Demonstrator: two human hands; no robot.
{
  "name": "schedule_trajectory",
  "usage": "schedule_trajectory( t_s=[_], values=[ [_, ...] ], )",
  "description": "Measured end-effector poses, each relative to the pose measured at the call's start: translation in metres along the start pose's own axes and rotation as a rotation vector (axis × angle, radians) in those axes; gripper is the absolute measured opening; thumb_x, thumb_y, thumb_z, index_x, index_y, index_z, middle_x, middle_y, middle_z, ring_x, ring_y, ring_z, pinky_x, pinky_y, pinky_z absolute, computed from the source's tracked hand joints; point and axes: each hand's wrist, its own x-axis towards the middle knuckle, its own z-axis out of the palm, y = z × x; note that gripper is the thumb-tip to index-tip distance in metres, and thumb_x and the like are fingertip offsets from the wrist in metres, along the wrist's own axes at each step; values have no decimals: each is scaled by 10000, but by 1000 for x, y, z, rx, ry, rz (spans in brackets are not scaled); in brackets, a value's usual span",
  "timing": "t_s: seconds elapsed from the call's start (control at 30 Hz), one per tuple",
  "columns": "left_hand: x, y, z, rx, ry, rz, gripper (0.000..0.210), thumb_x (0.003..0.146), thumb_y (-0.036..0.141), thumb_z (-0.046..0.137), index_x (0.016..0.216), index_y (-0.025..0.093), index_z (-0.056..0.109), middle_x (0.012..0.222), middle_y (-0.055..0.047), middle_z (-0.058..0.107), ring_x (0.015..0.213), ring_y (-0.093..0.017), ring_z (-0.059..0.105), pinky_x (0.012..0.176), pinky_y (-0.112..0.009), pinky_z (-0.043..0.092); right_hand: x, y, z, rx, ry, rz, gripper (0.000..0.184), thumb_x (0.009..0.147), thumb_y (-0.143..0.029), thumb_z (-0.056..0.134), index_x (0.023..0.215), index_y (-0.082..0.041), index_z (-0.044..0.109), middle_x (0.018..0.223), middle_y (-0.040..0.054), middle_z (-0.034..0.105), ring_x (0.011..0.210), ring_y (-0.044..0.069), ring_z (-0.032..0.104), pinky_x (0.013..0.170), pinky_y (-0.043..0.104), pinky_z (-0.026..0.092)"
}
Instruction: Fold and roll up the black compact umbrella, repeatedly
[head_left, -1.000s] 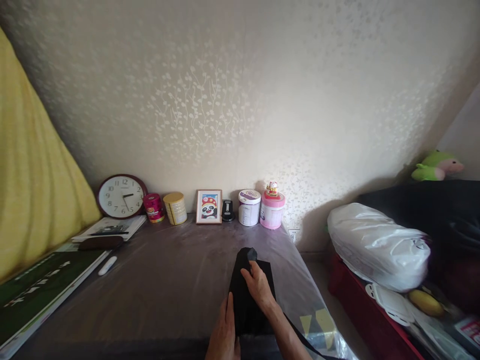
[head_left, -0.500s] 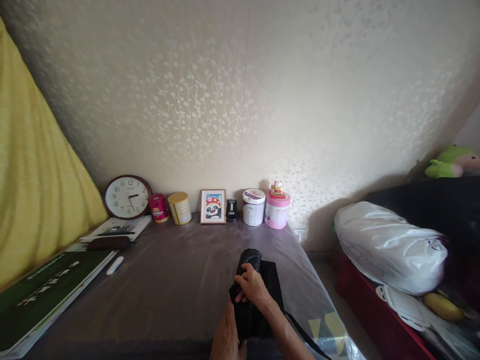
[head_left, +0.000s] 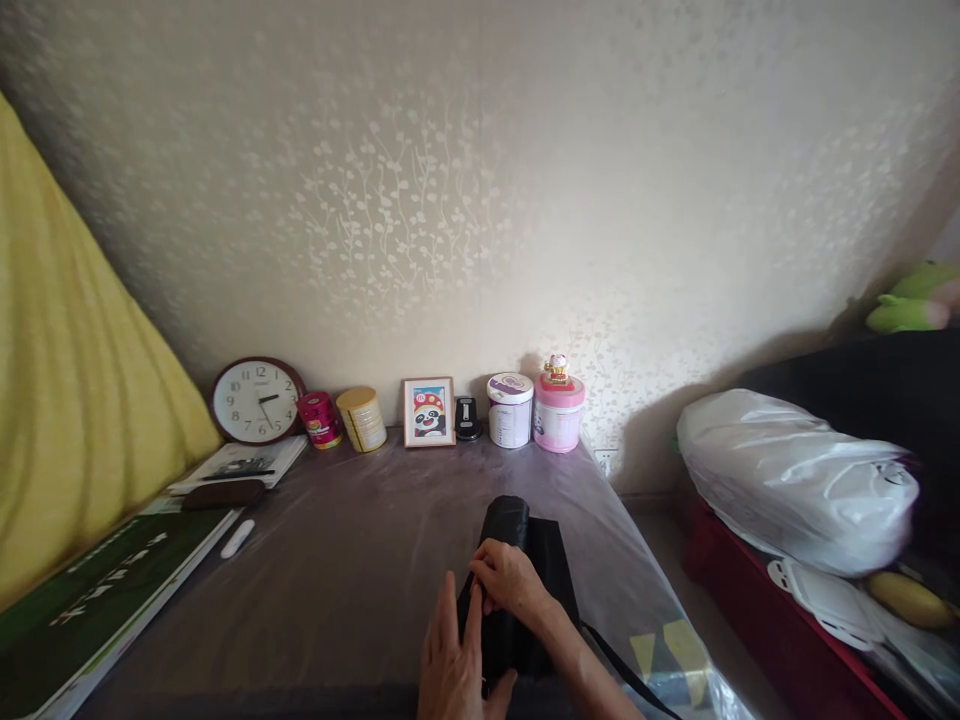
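We see nearest the left hand [head_left: 461, 660], whose fingers are straight and spread along the left side of a black bundle [head_left: 508, 520]. Its thumb is over the lower part of the bundle. Just beyond, the right hand [head_left: 514, 580] bends its fingers close together at the bundle's left edge, by the left index finger. Their tips are partly hidden, so we cannot tell whether they pinch the cloth.

The bundle lies on the table [head_left: 337, 600] near its front edge, rounded on the left and flat on the right. A black strap [head_left: 621, 670] goes from it towards us, beside yellow patches [head_left: 685, 655].

Farther, on our left, there are a green book [head_left: 97, 600], a white stick [head_left: 238, 540], a brown case [head_left: 223, 494] and papers [head_left: 281, 462]. On our right, a white bag [head_left: 795, 480] rests above a red box [head_left: 750, 600].

At the wall we find, from left to right, a clock [head_left: 257, 402], a pink can [head_left: 319, 418], a yellow can [head_left: 361, 420], a picture [head_left: 429, 412], a white tub [head_left: 511, 412] and a pink tub [head_left: 559, 418], which carries a cat figure [head_left: 556, 368].
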Motion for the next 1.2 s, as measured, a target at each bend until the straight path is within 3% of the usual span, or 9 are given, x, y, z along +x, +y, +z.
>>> schedule_trajectory(
  t_s=[0.1,0.17,0.27,0.47,0.63,0.8,0.93,1.1,1.2],
  values=[
    [3,2,10,-12,-17,56,777,667,233,527,1372,62,247,1488,-180,147,1351,-321,216,1056,-454,278,-1,-2,1,-142,108,-38,155,780,-190,468,724,-193,612,630,12,688,632,140,653,578,199,422],
    [5,-2,19,-66,-57,73,760,668,196,494,1357,1,241,1470,-206,180,1347,-290,239,1062,-412,291,-3,-3,2,-153,111,-53,162,796,-194,465,748,-201,619,608,-3,678,592,133,641,574,198,414],
    [6,-9,31,-133,-85,70,733,677,167,461,1354,-3,239,1462,-196,217,1356,-256,219,1092,-380,254,-8,-2,2,-133,99,-115,184,834,-204,437,821,-213,620,572,-29,652,537,119,616,565,192,410],
    [7,-15,44,-163,-108,-4,747,656,91,441,1369,40,226,1468,-165,230,1355,-226,222,1100,-352,244,-20,13,-6,-245,202,-388,245,898,-243,395,940,-243,637,856,11,691,845,153,604,779,247,430],
    [9,-15,49,-157,-111,-19,754,645,82,450,1368,59,237,1455,-152,276,1350,-220,243,1110,-358,222,-8,35,-8,-297,217,-511,253,904,-216,411,969,-257,652,1065,4,670,1169,173,464,1067,399,211],
    [10,-14,48,-147,-138,-41,752,649,74,429,1367,16,210,1457,-181,255,1343,-243,257,1099,-353,243,22,46,-9,-326,217,-499,276,906,-203,397,935,-260,666,1014,-3,689,1162,155,475,1074,409,172],
    [10,-12,46,-146,-146,-73,748,664,85,423,1377,58,199,1460,-157,263,1344,-222,259,1093,-351,256,46,52,-17,-356,254,-447,271,902,-205,409,906,-259,675,999,-2,693,1165,156,471,1069,404,176],
    [10,-13,48,-154,-143,-72,745,685,82,420,1387,88,173,1461,-150,264,1347,-206,255,1099,-352,253,67,58,-28,-380,334,-241,281,910,-204,381,983,-229,651,1061,30,670,1056,159,550,961,310,345],
    [10,-16,51,-155,-107,-36,726,700,76,401,1386,88,164,1454,-155,276,1344,-209,262,1099,-352,257,66,63,-39,-382,404,-134,281,909,-222,371,1008,-207,634,1036,53,671,994,170,584,932,297,377]
  ],
)
